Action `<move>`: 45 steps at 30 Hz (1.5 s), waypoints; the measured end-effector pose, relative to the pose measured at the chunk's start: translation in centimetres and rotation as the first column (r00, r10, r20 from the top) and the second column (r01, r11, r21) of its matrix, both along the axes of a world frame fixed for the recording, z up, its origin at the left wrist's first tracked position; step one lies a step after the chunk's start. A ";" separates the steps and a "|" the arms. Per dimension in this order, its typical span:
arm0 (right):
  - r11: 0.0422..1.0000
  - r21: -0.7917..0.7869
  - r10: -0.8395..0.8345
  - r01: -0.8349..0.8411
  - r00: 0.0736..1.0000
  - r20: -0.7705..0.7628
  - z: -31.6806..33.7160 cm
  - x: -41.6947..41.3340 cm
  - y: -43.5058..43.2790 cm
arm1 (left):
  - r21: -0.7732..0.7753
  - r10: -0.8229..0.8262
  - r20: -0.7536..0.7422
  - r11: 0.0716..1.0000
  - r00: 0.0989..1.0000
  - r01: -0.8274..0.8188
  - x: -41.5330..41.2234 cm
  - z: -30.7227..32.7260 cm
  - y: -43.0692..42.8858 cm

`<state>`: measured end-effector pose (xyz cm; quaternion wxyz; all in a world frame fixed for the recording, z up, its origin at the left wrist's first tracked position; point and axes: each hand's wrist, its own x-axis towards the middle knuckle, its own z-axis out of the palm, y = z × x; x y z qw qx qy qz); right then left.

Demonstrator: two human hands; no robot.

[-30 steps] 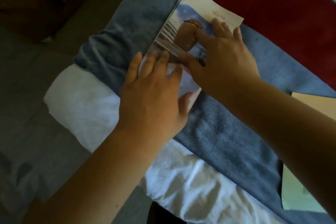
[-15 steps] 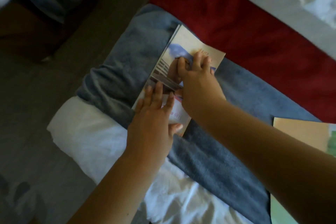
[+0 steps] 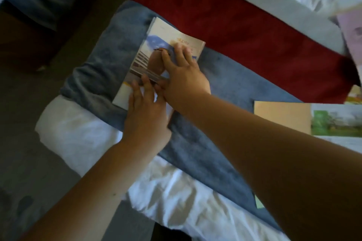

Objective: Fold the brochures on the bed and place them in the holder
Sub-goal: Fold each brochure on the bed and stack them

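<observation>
A folded brochure [image 3: 154, 49] with a blue sky and a building picture lies flat on the blue blanket [image 3: 109, 58] at the bed's near corner. My left hand [image 3: 146, 111] presses its lower end with straight fingers. My right hand [image 3: 184, 76] lies flat on its upper half, fingers spread toward the far edge. Another brochure [image 3: 282, 116], beige with a green picture, lies open on the blanket to the right, partly behind my right forearm. No holder is in view.
A red blanket [image 3: 235, 31] crosses the bed behind the blue one, with white sheets [image 3: 176, 191] below and beyond. More paper [image 3: 350, 31] shows at the right edge. The dark floor [image 3: 29, 123] drops off to the left of the bed corner.
My right hand has slid up along the brochure toward its far end. My left hand stays pressed on the lower end. The camera has pulled back, showing more of the bed.
</observation>
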<state>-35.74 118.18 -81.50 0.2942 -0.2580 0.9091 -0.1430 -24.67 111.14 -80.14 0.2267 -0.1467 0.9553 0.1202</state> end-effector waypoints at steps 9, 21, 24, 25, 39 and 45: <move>0.999 -0.029 0.029 -0.039 0.955 -0.295 1.4 1.7 16.5 | 0.141 -0.078 -0.162 0.985 0.984 0.101 2.1 0.4 9.3; 0.912 0.156 -0.312 0.380 0.887 -0.340 0.2 7.1 44.4 | 0.097 -0.211 -0.072 0.971 0.975 0.217 2.8 -0.7 30.7; 0.906 0.157 -0.311 0.393 0.870 -0.381 -0.2 7.8 47.9 | 0.022 -0.197 -0.038 0.980 0.980 0.198 1.6 -1.8 34.1; 0.907 0.140 -0.319 0.398 0.864 -0.390 -0.4 8.2 48.6 | -0.004 -0.198 -0.043 0.980 0.979 0.198 1.3 -2.3 34.7; 0.859 0.069 -0.463 0.506 0.829 -0.315 -2.3 11.6 41.3 | -0.181 -0.410 -0.192 0.908 0.892 0.379 -1.5 -4.3 26.2; 0.874 0.071 -0.439 0.482 0.842 -0.314 -2.7 10.6 35.1 | -0.207 -0.386 -0.216 0.916 0.897 0.345 -1.6 -4.3 20.3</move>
